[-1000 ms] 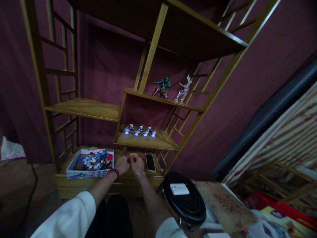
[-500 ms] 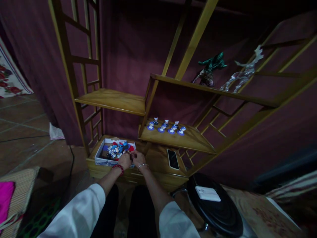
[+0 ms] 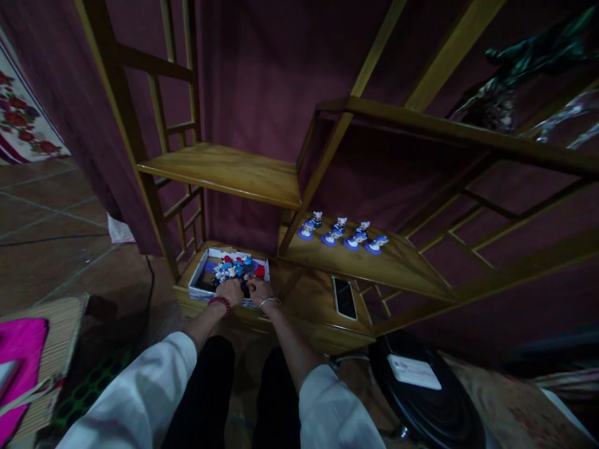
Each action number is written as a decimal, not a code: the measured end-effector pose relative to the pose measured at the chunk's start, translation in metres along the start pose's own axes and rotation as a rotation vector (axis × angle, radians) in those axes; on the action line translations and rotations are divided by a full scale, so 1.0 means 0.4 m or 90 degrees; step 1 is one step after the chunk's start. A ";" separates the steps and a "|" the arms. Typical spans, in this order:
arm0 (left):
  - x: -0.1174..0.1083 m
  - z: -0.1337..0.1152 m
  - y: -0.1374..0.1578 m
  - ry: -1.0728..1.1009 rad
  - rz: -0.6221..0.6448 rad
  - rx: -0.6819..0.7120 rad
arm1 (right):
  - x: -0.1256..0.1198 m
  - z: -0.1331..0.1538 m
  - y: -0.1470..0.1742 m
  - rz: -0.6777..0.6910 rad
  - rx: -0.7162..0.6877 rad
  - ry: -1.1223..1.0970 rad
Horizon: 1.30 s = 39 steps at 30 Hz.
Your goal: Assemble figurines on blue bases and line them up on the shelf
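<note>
My left hand (image 3: 229, 291), with a red bead bracelet at the wrist, is closed over the front edge of a shallow cardboard box (image 3: 198, 292). Beside it my right hand (image 3: 260, 292), wearing a silver bangle, has its fingers pinched together. Between the two hands is a small dark item (image 3: 245, 289), too dim to name; both sets of fingertips seem to be on it. A heap of small figurines (image 3: 238, 267) in blue, white and red fills the middle of the box. On the low shelf to the right stand several figurines with purple bases (image 3: 332, 237) and, behind them, several darker ones (image 3: 341, 224).
A phone (image 3: 345, 297) lies on the cabinet top right of the box. Above are a wooden shelf (image 3: 224, 171) and a higher one bearing a green sculpture (image 3: 533, 59). A black round stool (image 3: 421, 405) with a white object (image 3: 414, 371) stands at right.
The view has moved closer and shifted, so the shelves look larger. My hands have parted slightly and sit lower over the box's front edge, around the dark item.
</note>
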<state>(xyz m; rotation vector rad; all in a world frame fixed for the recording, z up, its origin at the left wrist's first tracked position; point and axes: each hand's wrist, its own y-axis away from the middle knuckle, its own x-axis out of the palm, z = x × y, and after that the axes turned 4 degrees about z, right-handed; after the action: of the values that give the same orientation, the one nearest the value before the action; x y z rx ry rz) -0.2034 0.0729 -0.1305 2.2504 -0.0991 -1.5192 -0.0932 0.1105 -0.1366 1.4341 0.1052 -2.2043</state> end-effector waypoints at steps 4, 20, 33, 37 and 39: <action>-0.002 0.032 -0.031 -0.002 0.007 -0.028 | 0.024 -0.004 -0.030 0.017 0.009 0.002; 0.030 0.047 -0.125 -0.021 0.032 0.010 | 0.060 -0.028 -0.083 0.025 0.036 -0.029; 0.028 0.023 -0.136 -0.042 0.056 0.030 | 0.067 -0.034 -0.106 0.052 0.041 -0.011; 0.028 0.026 -0.140 -0.042 0.057 0.022 | 0.071 -0.032 -0.107 0.048 0.055 -0.023; 0.029 0.027 -0.145 -0.042 0.054 0.012 | 0.070 -0.032 -0.105 0.043 0.065 -0.033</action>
<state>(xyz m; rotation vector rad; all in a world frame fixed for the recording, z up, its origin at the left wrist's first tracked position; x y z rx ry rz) -0.2186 0.1188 -0.1660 2.1809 -0.2264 -1.5538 -0.1103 0.1409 -0.1751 1.4115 -0.0732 -2.2167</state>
